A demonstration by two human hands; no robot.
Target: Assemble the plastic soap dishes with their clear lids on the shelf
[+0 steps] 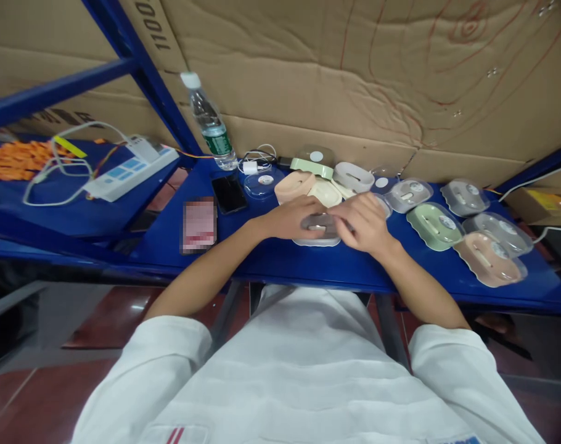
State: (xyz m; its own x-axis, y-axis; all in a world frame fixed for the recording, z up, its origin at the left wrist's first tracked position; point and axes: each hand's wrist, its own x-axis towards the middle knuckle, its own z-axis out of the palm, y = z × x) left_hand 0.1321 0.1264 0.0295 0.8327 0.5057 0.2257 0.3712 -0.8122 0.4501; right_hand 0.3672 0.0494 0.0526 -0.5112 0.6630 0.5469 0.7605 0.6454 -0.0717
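Observation:
In the middle of the bench sits a small pale plastic box (318, 242) with a clear, dark-looking lid (318, 221), partly covered by my hands. My left hand (292, 217) curls around the lid's left side, its fingers reaching onto the top. Above the right side of the lid, my right hand (361, 221) has its fingers drawn together in a pinch; what is between the fingertips is too small to make out. Just behind are open box parts, a peach one (295, 186) and a cream one (325, 193).
Several clear-lidded boxes, including a green one (435, 226) and a peach one (491, 258), stand to the right. A phone (229, 193), a loose clear lid (264, 182) and a water bottle (216, 135) are left. A power strip (132, 169) lies on the left surface; cardboard (308, 74) rises behind.

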